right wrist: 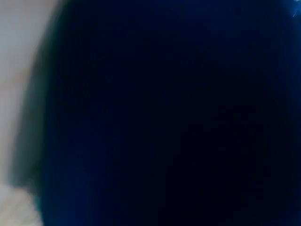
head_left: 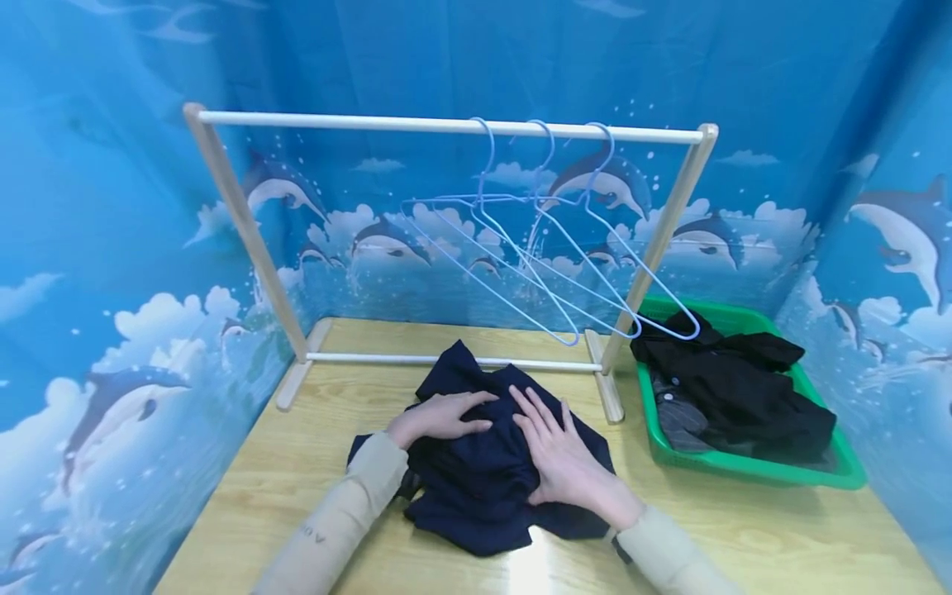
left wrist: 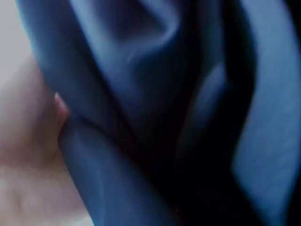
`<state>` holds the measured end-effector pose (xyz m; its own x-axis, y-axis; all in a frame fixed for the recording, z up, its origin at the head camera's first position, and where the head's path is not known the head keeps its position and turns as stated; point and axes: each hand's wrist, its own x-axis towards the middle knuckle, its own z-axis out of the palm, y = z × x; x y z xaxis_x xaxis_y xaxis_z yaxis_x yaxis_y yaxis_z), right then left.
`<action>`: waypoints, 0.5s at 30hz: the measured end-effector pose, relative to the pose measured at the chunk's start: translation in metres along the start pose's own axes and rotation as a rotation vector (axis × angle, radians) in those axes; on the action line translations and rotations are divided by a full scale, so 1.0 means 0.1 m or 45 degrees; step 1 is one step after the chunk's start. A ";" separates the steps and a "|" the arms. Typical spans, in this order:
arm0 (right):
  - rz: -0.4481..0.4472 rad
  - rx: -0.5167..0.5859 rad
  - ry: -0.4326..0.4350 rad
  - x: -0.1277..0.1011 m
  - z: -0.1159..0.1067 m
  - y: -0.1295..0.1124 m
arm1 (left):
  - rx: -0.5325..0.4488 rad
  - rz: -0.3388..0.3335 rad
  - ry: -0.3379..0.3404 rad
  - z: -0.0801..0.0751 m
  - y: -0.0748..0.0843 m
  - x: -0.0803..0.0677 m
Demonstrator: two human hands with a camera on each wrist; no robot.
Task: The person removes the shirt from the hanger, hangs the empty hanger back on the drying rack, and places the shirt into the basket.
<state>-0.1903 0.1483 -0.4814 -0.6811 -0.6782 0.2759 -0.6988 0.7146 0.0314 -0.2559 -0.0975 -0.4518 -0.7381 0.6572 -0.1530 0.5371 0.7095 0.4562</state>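
A crumpled navy garment [head_left: 476, 471] lies bunched on the wooden table, its kind hidden by the folds. On its upper left part rests my left hand [head_left: 445, 416], fingers pointing right across the cloth and the thumb slightly apart. My right hand [head_left: 559, 463] lies on the garment's right side with its fingers spread and fairly straight. Loose folds of the navy cloth [left wrist: 141, 94] fill most of the left wrist view, with blurred skin at the left edge. In the right wrist view, dark cloth [right wrist: 164, 117] covers nearly everything.
Behind the garment stands a clothes rack [head_left: 335, 121] with wooden posts and white bars. Three light-blue wire hangers [head_left: 521, 256] hang from its right half. To the right, a green basket [head_left: 744, 471] holds dark clothes [head_left: 736, 388]. A dolphin-print curtain [head_left: 446, 49] surrounds the table [head_left: 253, 504].
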 end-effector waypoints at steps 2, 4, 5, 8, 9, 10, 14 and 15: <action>0.019 0.002 0.027 0.07 0.01 0.07 | -0.059 0.027 -0.051 -0.01 0.03 0.01; 0.027 0.067 0.015 0.13 0.02 0.14 | -0.128 0.009 -0.103 -0.01 0.05 0.01; 0.034 0.113 -0.007 0.15 0.01 0.17 | -0.155 -0.007 -0.116 0.00 0.06 0.00; 0.039 0.270 -0.085 0.20 0.00 0.24 | -0.190 -0.037 -0.101 0.01 0.09 -0.04; 0.039 0.304 -0.111 0.22 0.00 0.25 | -0.171 -0.033 -0.071 0.02 0.09 -0.06; 0.037 0.326 -0.129 0.23 0.00 0.26 | -0.157 -0.028 -0.034 0.03 0.10 -0.08; 0.040 0.345 -0.152 0.26 0.00 0.28 | -0.154 0.003 0.165 0.00 0.11 -0.20; 0.047 0.338 -0.150 0.26 0.00 0.28 | -0.161 0.004 0.219 -0.01 0.11 -0.25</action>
<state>-0.2272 0.1508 -0.4736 -0.7171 -0.6789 0.1580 -0.6951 0.6798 -0.2337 -0.2316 -0.1067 -0.4421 -0.8013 0.5983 -0.0043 0.4919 0.6629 0.5645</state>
